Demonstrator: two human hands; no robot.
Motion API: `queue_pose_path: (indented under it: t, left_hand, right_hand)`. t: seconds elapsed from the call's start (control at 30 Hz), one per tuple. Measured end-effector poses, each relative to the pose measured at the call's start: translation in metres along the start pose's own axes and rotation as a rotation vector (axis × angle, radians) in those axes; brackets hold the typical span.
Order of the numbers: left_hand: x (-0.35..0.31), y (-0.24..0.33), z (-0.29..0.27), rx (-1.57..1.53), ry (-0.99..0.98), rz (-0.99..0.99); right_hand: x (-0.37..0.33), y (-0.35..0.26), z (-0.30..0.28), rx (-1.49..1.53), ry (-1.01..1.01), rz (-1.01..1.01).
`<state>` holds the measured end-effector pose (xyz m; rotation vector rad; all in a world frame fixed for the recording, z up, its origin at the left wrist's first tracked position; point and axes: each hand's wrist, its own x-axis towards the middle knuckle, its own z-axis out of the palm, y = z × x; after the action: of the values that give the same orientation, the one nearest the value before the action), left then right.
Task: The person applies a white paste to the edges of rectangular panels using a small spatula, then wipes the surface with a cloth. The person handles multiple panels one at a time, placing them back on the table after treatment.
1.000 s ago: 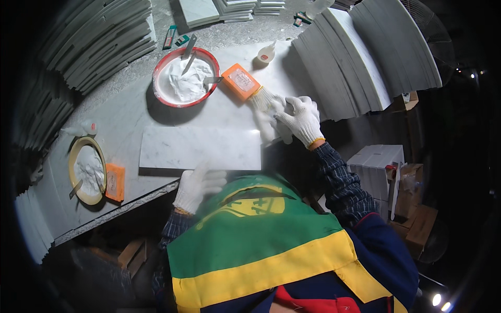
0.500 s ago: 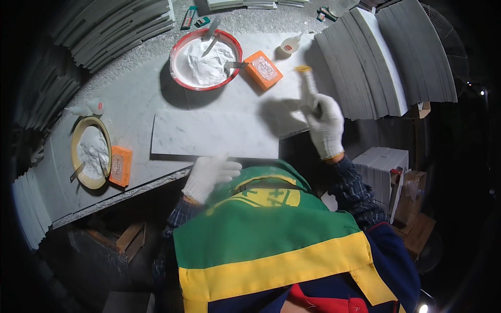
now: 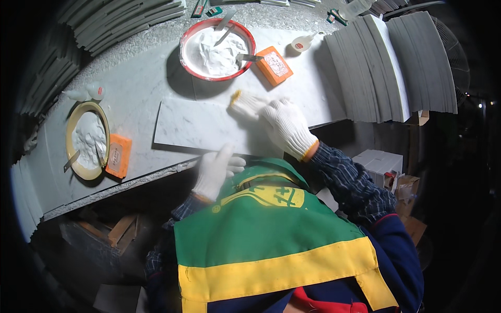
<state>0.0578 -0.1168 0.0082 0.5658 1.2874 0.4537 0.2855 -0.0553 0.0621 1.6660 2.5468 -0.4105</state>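
Observation:
A flat, white-grey marble tile lies near the front of the work table. My right hand, in a white knit glove, is closed on a loose white knit glove with a yellow cuff. That loose glove is over the right part of the tile, its cuff pointing left. At the tile's near edge is my left hand, also gloved, with its fingers stretched out and nothing held. Whether its fingertips press on the edge I cannot tell.
A red-rimmed basin of white paste with putty knives stands beyond the tile, beside an orange block and a small bottle. Left are a yellow bowl of paste and another orange block. Stacked tiles rise at right.
My right hand has swung left and inward, carrying the loose glove from beside the stacked tiles onto the tile. My left hand has shifted slightly; the whole view has turned a little.

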Motion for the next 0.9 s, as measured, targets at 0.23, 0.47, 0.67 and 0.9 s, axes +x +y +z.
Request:
queue_pose_path:
  t: [0.23, 0.47, 0.67, 0.9]
  left_hand:
    - [-0.002, -0.003, 0.003, -0.104, -0.022, 0.033]
    - [0.0, -0.001, 0.006, -0.071, 0.017, 0.001]
    - [0.0, -0.004, 0.006, -0.088, 0.018, 0.021]
    - [-0.001, -0.005, 0.008, -0.09, 0.052, 0.056]
  right_hand:
    - [-0.028, 0.002, -0.01, 0.029, 0.192, -0.144]
    - [0.007, 0.008, 0.009, -0.049, 0.215, -0.102]
    - [-0.015, 0.01, -0.004, 0.005, -0.045, 0.001]
    - [0.012, 0.009, 0.009, -0.003, 0.162, -0.06]
